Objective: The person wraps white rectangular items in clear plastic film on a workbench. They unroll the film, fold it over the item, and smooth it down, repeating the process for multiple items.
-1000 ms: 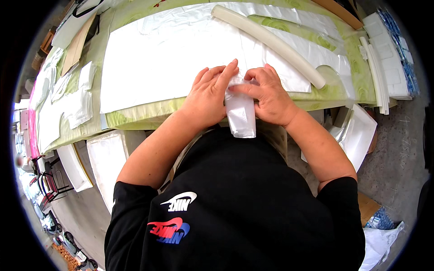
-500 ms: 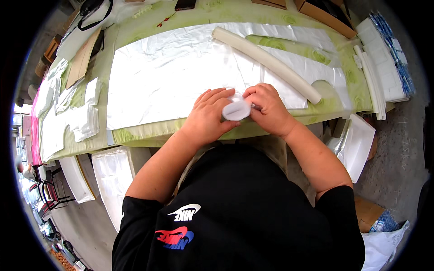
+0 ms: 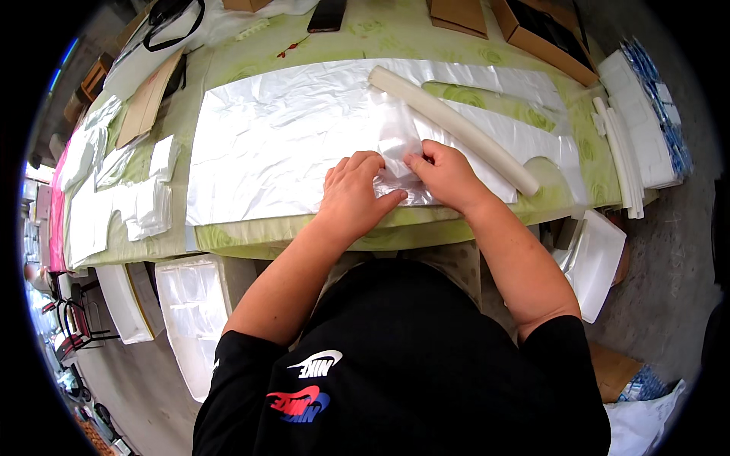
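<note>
A translucent plastic bag (image 3: 397, 137) with something whitish in it lies on the shiny white sheet (image 3: 274, 144) in front of me. My right hand (image 3: 449, 176) pinches the bag's right side between thumb and fingers. On the other side, my left hand (image 3: 351, 190) is open, thumb apart and fingers slightly bent. Its fingertips are beside the bag's left edge; whether they touch it I cannot tell. Just beyond my right hand, a long cream-coloured tube (image 3: 456, 129) lies slantwise on the sheet.
Flat white packets (image 3: 148, 209) lie at the table's left, near a cardboard piece (image 3: 148, 102). At the far edge are a dark phone (image 3: 328, 15) and an open cardboard box (image 3: 544, 38). White tubes (image 3: 617, 156) lie at the right. White bins (image 3: 194, 304) stand below the table.
The white oval shape between my hands has given way to the translucent bag lying flat on the sheet. My left hand has come away from its hold; my right still pinches.
</note>
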Motion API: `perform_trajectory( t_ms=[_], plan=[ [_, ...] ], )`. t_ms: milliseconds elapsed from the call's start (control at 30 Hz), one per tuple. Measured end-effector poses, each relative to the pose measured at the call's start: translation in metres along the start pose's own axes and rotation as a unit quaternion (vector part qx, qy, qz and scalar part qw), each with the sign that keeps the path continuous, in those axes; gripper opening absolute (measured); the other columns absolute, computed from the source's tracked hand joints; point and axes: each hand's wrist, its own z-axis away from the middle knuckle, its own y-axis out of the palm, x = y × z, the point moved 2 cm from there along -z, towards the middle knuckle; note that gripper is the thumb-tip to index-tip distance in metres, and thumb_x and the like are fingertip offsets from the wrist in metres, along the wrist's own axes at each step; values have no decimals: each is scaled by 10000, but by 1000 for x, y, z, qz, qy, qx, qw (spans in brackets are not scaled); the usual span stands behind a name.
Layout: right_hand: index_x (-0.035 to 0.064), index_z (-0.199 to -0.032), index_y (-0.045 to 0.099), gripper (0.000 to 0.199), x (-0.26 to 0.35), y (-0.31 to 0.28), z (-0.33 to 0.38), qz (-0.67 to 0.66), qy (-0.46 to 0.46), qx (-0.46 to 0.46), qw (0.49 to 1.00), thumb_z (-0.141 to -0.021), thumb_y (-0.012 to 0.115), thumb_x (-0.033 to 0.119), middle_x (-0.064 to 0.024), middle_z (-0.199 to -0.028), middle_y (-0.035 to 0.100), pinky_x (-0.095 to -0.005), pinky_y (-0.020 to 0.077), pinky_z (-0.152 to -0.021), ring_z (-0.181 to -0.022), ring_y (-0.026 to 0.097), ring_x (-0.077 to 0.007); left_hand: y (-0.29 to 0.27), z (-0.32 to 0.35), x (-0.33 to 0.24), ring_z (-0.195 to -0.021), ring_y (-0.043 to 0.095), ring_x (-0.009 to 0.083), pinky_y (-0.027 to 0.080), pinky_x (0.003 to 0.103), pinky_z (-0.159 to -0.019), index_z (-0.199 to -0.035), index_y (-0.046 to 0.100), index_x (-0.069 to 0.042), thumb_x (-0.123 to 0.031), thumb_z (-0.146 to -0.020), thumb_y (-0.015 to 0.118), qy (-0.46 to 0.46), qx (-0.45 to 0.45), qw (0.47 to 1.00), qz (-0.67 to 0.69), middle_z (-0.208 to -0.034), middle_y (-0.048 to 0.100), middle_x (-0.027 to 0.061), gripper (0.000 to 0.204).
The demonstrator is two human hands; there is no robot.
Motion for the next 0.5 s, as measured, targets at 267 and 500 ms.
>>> perform_trajectory(
  t_ms=[267, 500],
  plan=[
    [137, -1014, 715, 204, -25, 2, 53, -66, -255, 54, 963, -885, 724, -21, -63, -1358, 594, -275, 509, -922, -1105, 548, -145, -3, 9, 1, -1172, 592, 290, 419, 455, -1029, -1165, 690, -185, -147, -735, 781, 71, 11, 997, -20, -1221, 671, 11, 442],
    [148, -990, 720, 237, -21, 8, 54, -60, -278, -8, 959, -824, 719, -21, -67, -1334, 656, -329, 522, -891, -1078, 589, -238, -4, 12, 1, -1176, 604, 283, 426, 446, -1038, -1055, 722, -151, -56, -752, 708, 66, 9, 998, -6, -1213, 704, 5, 317]
  ],
)
